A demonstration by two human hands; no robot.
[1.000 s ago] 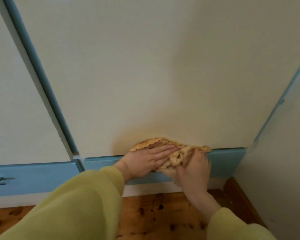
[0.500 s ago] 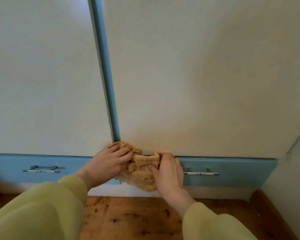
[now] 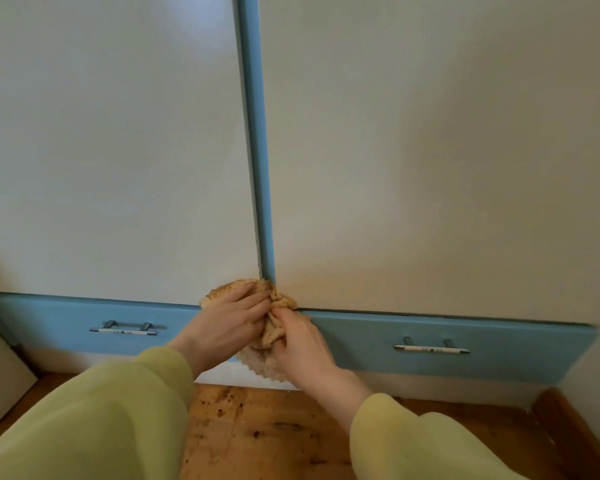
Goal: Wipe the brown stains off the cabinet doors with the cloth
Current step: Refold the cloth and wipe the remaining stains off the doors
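Two flat, smooth, off-white doors, the left door [image 3: 118, 150] and the right door [image 3: 430, 150], are parted by a narrow upright blue stile [image 3: 257, 133] with a matt painted surface. The cloth [image 3: 271, 336], tan, nubbly and crumpled into folds with a scalloped edge, lies at the foot of the stile, covering the lower right corner of the left door and hanging over the blue drawer fronts below. The left hand [image 3: 229, 323] lies flat on the cloth, its fingers [image 3: 253, 299] straight and close together, pressing the upper folds against the door's corner. The right hand [image 3: 302, 344] is just beside it, fingertips meeting the left's; its fingers [image 3: 284, 315] are curled and pinch a bunched ridge of cloth. A faint tan tinge [image 3: 326, 285] marks the lower left corner of the right door, beside the cloth; whether it is stain or reflected colour cannot be told. Each drawer front, left [image 3: 66, 323] and right [image 3: 516, 344], bears a slim pale bar handle [image 3: 123, 330] [image 3: 432, 348] on two posts. A white plinth [image 3: 430, 386] runs beneath, meeting a knotty, speckled wooden floor [image 3: 274, 434]. Yellow-green ribbed-cuff sleeves [image 3: 84, 427] [image 3: 413, 445] fill the lower view and hide part of the floor.
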